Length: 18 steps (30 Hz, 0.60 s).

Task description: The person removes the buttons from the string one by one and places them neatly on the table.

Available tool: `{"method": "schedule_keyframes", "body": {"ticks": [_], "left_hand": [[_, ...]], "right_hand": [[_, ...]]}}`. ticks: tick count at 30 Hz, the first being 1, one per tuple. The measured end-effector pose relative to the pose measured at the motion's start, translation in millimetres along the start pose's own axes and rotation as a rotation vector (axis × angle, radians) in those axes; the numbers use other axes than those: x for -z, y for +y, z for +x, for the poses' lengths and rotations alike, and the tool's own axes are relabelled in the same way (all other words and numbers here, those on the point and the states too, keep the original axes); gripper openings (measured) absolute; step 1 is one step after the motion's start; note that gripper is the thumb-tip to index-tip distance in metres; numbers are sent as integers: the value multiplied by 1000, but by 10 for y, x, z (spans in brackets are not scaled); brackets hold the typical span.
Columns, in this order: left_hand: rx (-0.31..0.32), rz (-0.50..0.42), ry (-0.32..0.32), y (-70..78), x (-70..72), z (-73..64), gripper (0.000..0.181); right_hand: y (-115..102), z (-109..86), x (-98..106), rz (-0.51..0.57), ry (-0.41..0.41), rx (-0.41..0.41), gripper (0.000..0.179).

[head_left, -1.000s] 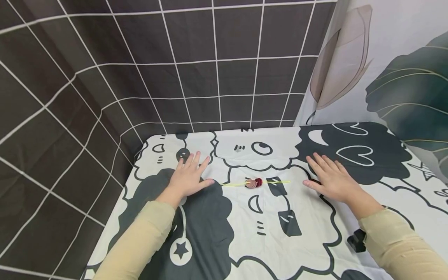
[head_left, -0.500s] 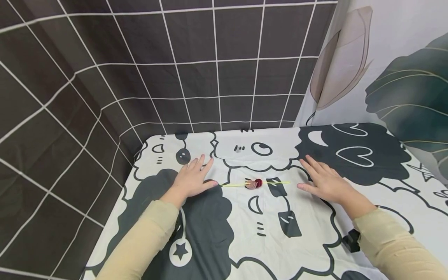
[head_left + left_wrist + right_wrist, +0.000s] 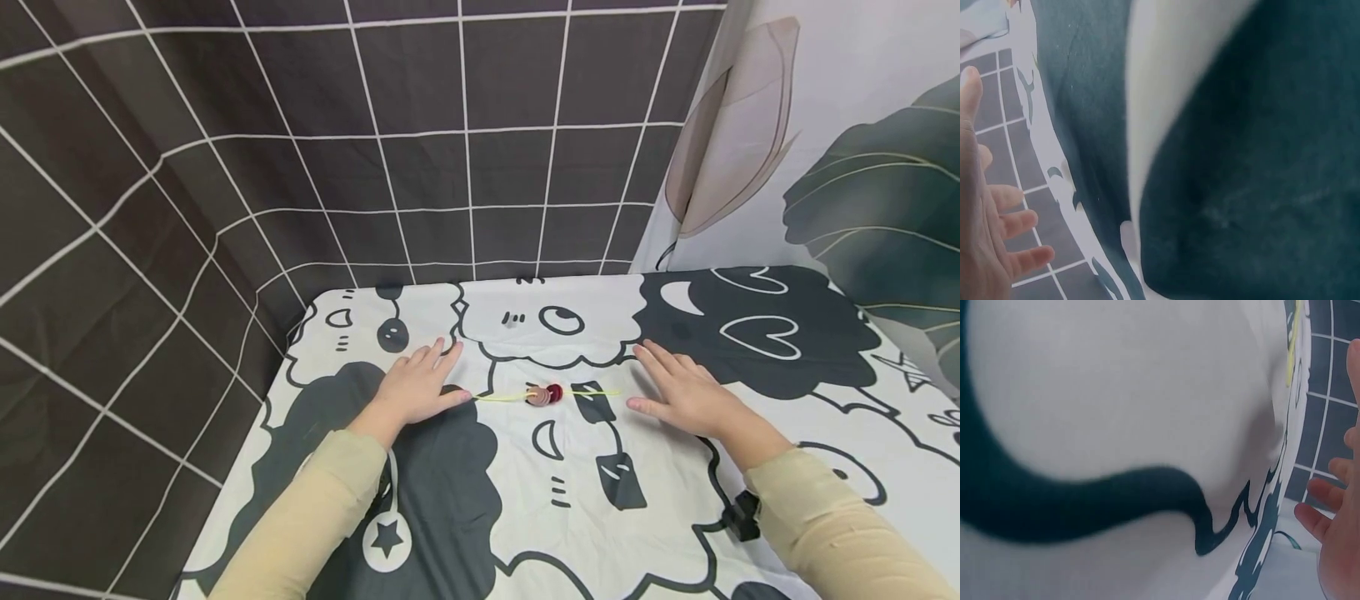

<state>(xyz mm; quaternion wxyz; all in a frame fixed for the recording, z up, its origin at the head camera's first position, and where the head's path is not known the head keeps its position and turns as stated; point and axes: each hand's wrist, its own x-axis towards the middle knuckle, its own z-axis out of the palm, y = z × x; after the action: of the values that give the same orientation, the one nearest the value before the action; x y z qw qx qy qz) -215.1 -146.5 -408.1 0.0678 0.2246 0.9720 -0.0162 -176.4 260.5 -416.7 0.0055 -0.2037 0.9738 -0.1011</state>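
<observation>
A yellow cord lies across the cloth in the head view, with pinkish-brown round pieces and dark red ones side by side at its middle. On its left, my left hand is spread palm down, thumb tip right at the cord's left end. My right hand reaches in from the other side, fingers extended, a short gap from the cord's right end. Neither holds anything. The left wrist view catches spread fingers at its left edge. Part of the cord shows at upper right in the right wrist view.
A black-and-white cartoon-print cloth covers the table. Behind and to the left hangs a dark curtain with a white grid. A leaf-print curtain hangs at right. A small black device sits at my right wrist.
Both hands have moved inward: the left one to the right, its thumb nearing the cord's end, and the right one to the left. The cord and its round pieces have stayed put.
</observation>
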Motion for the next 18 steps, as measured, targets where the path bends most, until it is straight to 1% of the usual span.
{"method": "schedule_keyframes", "body": {"ticks": [7,13,18], "left_hand": [[7,-2,-23,39,17,-2,84],[-7,9,-20,68,3,20,83],[-12,22,-16,93,-24,43,85]], "right_hand": [[-38,30,-63,12,13,36,83],[-72,44,-93,42,11,45,83],[-91,61,-110,45,13,53,83]]}}
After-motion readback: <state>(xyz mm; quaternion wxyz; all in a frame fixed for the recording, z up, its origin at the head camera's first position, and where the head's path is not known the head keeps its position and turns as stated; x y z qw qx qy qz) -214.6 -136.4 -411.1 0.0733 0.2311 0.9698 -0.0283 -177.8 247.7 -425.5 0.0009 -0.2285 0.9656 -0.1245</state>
